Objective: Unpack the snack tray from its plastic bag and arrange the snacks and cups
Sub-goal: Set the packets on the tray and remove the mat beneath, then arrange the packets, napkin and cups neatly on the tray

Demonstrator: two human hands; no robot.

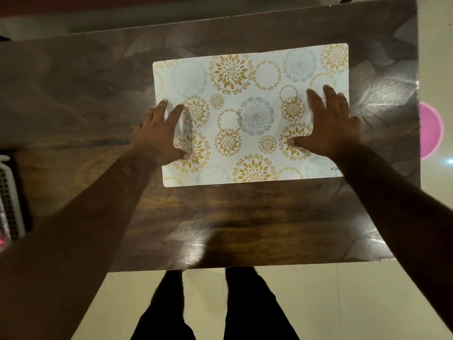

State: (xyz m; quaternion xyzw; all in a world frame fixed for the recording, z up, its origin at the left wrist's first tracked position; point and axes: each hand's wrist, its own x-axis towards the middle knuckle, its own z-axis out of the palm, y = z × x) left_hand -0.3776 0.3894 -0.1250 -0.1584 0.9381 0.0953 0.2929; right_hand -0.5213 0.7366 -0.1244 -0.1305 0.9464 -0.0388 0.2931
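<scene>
White placemat [250, 114] under flat hands [157, 133].

What may be the snack tray [9, 200], white and perforated, shows only partly at the far left.

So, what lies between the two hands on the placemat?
In the head view, only bare patterned placemat lies between the left hand and the right hand; nothing rests on it there.

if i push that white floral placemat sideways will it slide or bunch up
The thin white placemat with gold and grey flower circles probably slides easily: it lies flat on a glossy dark wooden table. It looks flexible, so lifted by one edge it would likely droop. Flat pressure, as the left hand and right hand show, seems safest.
</scene>
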